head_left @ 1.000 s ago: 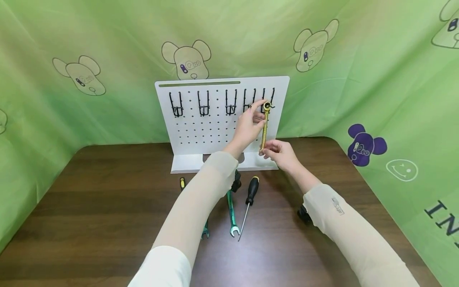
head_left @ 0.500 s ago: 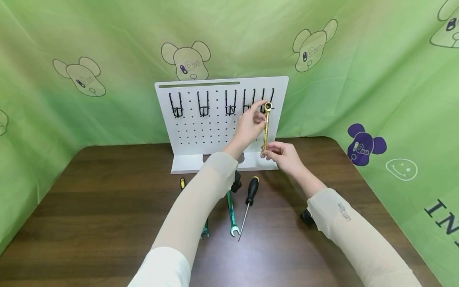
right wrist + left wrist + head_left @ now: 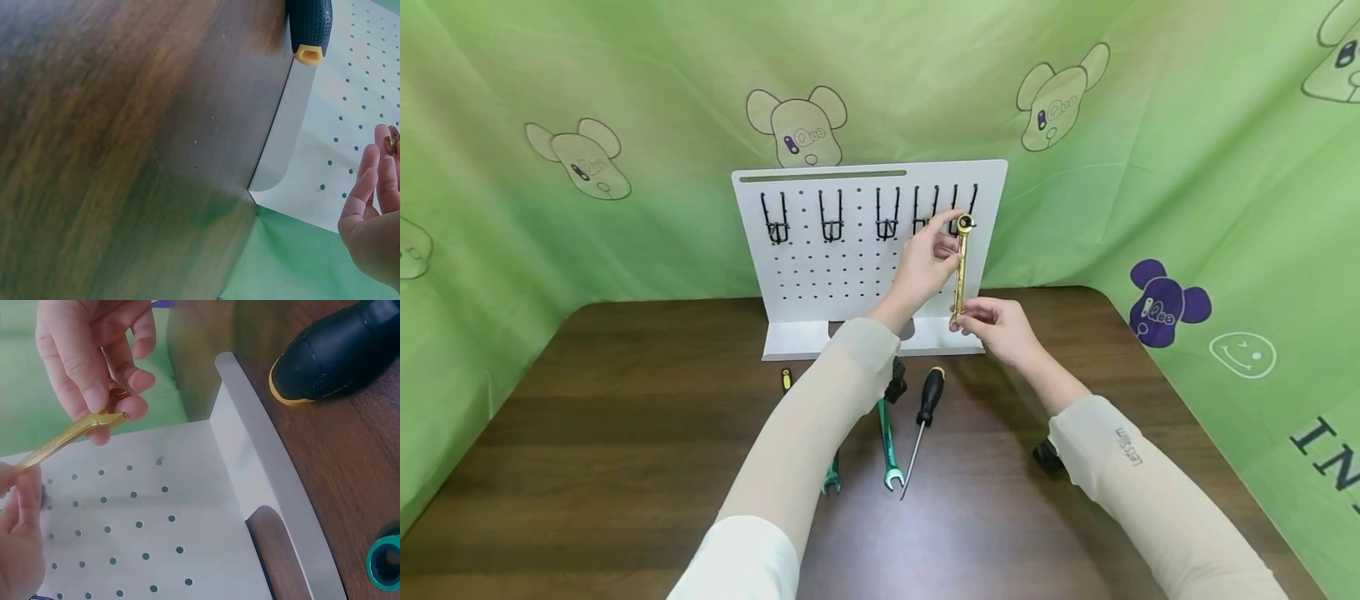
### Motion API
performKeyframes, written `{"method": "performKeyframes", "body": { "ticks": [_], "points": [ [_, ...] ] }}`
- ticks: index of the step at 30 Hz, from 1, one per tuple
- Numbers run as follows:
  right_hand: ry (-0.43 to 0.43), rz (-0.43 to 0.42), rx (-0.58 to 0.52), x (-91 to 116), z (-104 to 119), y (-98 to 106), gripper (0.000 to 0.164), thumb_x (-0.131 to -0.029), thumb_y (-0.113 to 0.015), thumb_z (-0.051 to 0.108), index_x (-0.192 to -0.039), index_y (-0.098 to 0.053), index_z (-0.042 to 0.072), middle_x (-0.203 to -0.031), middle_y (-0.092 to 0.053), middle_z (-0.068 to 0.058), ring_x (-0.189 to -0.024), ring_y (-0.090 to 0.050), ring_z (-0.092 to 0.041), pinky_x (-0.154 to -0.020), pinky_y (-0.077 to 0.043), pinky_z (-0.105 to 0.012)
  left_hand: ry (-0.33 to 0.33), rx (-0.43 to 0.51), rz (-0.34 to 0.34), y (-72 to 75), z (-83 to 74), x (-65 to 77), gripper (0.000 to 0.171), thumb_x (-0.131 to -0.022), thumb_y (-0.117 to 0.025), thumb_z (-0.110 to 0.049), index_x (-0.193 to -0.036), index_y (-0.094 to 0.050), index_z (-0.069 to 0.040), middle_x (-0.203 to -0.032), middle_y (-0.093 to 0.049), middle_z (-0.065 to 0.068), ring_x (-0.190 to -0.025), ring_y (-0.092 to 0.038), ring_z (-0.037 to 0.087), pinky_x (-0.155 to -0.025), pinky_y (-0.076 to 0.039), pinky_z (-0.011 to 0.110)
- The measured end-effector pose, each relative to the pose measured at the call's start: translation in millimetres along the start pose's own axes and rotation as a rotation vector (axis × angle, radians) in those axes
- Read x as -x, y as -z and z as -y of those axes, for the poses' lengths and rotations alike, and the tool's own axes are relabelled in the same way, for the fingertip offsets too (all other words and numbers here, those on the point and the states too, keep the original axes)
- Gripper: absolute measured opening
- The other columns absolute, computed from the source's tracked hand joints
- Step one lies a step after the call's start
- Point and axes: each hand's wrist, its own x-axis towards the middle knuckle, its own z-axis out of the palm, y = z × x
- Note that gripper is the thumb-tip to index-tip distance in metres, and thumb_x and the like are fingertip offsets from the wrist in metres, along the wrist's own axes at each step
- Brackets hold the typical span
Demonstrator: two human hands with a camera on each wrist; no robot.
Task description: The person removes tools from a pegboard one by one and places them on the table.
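Observation:
A gold combination wrench (image 3: 960,271) stands nearly upright in front of the white pegboard (image 3: 820,283), ring end up. My left hand (image 3: 925,265) pinches its upper part between thumb and fingers. Lower down, my right hand (image 3: 1002,329) holds the open end by the fingertips, as the left wrist view shows close up. The ring lies at the rightmost black hook (image 3: 975,200), and a dark tip shows by it. Whether the hook passes through the ring I cannot tell. Only the wrench's copper-tinted end (image 3: 391,144) appears in the right wrist view, at the right edge.
More double hooks (image 3: 831,218) line the board's upper part. On the brown table (image 3: 625,433) lie a black-handled screwdriver (image 3: 931,396), a green wrench (image 3: 889,450), another green tool end (image 3: 832,479) and a yellow-black handle (image 3: 787,379), partly behind my left arm. Green printed cloth surrounds the table.
The wrench's lower end has swung slightly right, so it hangs straighter, and its face has turned. My right hand moved a little right and down with it. My left hand keeps its hold.

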Motion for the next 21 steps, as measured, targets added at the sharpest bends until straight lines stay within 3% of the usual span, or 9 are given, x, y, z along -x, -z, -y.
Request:
{"method": "performKeyframes", "body": {
  "ticks": [8,15,21],
  "points": [
    [-0.014,-0.002,0.014,3,0,3,0.021,-0.093,-0.062,0.000,-0.109,-0.067,-0.014,-0.083,-0.077,-0.009,-0.069,-0.062,0.002,-0.065,-0.049,-0.016,0.001,0.000,0.007,-2.5,-5.0,2.8,0.063,-0.091,-0.066,0.003,-0.147,-0.046,-0.017,-0.105,-0.072,0.011,-0.095,-0.069,0.019,-0.081,-0.054,0.013],
    [-0.012,0.013,0.020,7,1,6,0.023,-0.094,-0.060,-0.001,-0.111,-0.065,-0.017,-0.084,-0.077,-0.013,-0.071,-0.062,0.002,-0.064,-0.049,-0.019,-0.010,0.029,0.001,-3.0,-6.3,5.8,0.062,-0.090,-0.064,0.005,-0.146,-0.046,-0.015,-0.103,-0.071,0.013,-0.095,-0.070,0.021,-0.082,-0.054,0.013],
    [-0.003,0.015,0.008,11,5,6,0.024,-0.094,-0.061,-0.001,-0.111,-0.064,-0.017,-0.082,-0.077,-0.007,-0.071,-0.062,0.002,-0.064,-0.049,-0.018,-0.023,0.047,-0.001,-1.3,-8.9,8.6,0.062,-0.090,-0.064,0.005,-0.146,-0.046,-0.014,-0.102,-0.071,0.014,-0.094,-0.069,0.022,-0.082,-0.055,0.014]
  ]
}}
